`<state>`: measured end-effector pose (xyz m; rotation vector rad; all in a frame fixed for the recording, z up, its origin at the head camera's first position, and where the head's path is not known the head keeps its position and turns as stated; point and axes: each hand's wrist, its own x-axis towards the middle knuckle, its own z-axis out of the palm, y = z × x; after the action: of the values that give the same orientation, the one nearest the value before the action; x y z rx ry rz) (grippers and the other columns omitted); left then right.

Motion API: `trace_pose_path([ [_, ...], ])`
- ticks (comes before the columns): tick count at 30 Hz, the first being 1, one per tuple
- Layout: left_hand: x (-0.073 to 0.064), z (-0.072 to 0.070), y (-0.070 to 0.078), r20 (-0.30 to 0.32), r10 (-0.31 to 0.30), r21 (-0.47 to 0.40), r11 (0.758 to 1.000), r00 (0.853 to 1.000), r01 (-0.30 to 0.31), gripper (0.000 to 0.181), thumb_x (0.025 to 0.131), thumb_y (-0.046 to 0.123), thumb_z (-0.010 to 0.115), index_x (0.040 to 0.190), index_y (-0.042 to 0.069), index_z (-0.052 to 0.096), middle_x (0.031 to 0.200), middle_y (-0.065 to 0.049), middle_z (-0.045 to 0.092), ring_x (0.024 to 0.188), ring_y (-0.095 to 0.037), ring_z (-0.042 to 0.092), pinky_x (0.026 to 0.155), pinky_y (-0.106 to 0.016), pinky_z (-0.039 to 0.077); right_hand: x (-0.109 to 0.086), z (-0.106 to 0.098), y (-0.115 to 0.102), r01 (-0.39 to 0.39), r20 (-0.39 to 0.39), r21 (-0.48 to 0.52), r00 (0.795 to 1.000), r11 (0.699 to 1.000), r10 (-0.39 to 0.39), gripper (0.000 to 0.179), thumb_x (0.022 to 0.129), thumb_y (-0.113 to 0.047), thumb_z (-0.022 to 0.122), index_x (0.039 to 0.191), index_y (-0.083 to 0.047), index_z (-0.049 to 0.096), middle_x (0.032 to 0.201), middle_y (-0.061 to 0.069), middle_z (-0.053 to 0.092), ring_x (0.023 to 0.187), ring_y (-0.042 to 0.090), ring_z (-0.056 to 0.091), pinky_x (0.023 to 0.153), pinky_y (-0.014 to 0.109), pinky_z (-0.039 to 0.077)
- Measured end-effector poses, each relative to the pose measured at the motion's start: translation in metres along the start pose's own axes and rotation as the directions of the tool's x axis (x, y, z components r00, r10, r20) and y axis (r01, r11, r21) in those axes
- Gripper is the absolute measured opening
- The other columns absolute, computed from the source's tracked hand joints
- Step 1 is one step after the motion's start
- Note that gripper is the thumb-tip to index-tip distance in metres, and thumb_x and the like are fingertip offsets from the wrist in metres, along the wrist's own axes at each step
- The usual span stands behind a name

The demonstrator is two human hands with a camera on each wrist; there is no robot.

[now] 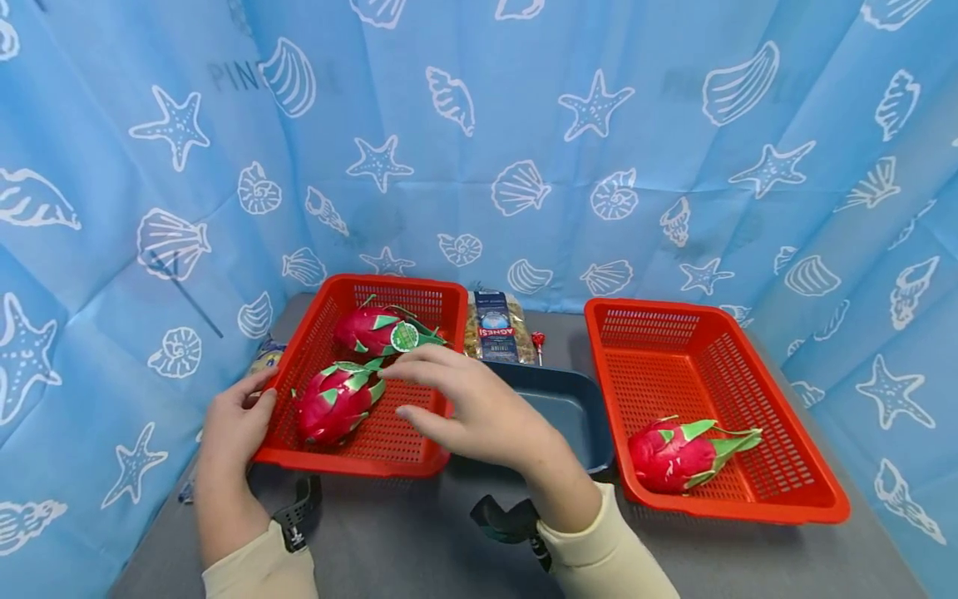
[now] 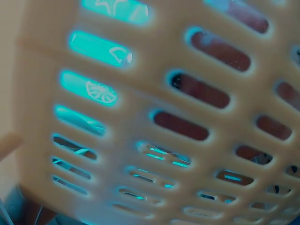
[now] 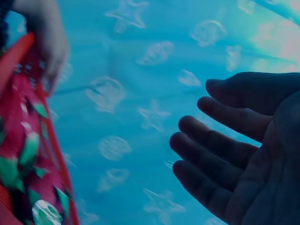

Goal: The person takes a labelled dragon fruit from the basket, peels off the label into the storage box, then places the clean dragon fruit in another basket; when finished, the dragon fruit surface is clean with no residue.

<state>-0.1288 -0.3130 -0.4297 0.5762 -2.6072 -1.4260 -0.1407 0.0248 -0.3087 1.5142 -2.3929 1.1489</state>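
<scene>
My left hand [image 1: 235, 420] grips the left rim of a red plastic basket [image 1: 359, 466]. In the left wrist view the slotted wall of the basket [image 2: 136, 98] fills the picture. Two dragon fruits lie inside: a front dragon fruit [image 1: 329, 412] and a rear dragon fruit [image 1: 367, 327] with a round green sticker. My right hand [image 1: 471, 408] hovers over the basket's right side, fingers spread and holding nothing; its fingertips come close to the front fruit in the head view. The right wrist view has the right hand [image 3: 234, 154] with separated fingers, apart from the fruit.
A second red basket [image 1: 786, 416] stands on the right with one dragon fruit [image 1: 677, 456] in it. Between the baskets is a dark blue tray [image 1: 557, 408]. Behind it lie a pasta bag [image 1: 496, 329] and a red lollipop [image 1: 538, 341]. A shell-patterned curtain [image 1: 479, 141] encloses the grey table [image 1: 419, 541].
</scene>
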Motion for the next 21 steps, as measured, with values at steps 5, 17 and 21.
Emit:
trace_pose_path([
  [5, 0.000, 0.000, 0.001, -0.002, -0.006, 0.002, 1.000, 1.000, 0.006, 0.051, 0.107, 0.027, 0.046, 0.156, 0.015, 0.046, 0.141, -0.029, 0.052, 0.116, -0.046, 0.058, 0.090, -0.057, 0.055, 0.030, 0.035, 0.007, -0.050, 0.166, -0.051, 0.984, 0.997, 0.058, 0.042, 0.096, -0.021, 0.071, 0.137, -0.016, 0.065, 0.132, -0.003, 0.060, 0.117, 0.005, 0.054, 0.093, 0.018, 0.049],
  [17, 0.000, 0.001, 0.003, -0.009, -0.014, -0.008, 1.000, 1.000, 0.013, 0.049, 0.107, 0.025, 0.048, 0.155, 0.016, 0.047, 0.138, -0.030, 0.054, 0.112, -0.046, 0.061, 0.087, -0.055, 0.057, 0.081, 0.113, 0.024, -0.045, 0.274, -0.482, 0.941, 0.875, 0.200, 0.040, 0.093, -0.027, 0.075, 0.132, -0.018, 0.070, 0.122, -0.002, 0.060, 0.108, 0.008, 0.053, 0.093, 0.019, 0.049],
  [21, -0.001, 0.001, 0.003, -0.005, -0.017, -0.021, 1.000, 1.000, 0.017, 0.050, 0.107, 0.025, 0.048, 0.156, 0.016, 0.046, 0.139, -0.030, 0.054, 0.113, -0.046, 0.060, 0.087, -0.055, 0.057, 0.091, 0.133, 0.026, -0.029, 0.281, -0.606, 0.927, 0.795, 0.248, 0.032, 0.094, -0.028, 0.075, 0.125, -0.021, 0.074, 0.115, -0.002, 0.060, 0.103, 0.008, 0.053, 0.090, 0.020, 0.049],
])
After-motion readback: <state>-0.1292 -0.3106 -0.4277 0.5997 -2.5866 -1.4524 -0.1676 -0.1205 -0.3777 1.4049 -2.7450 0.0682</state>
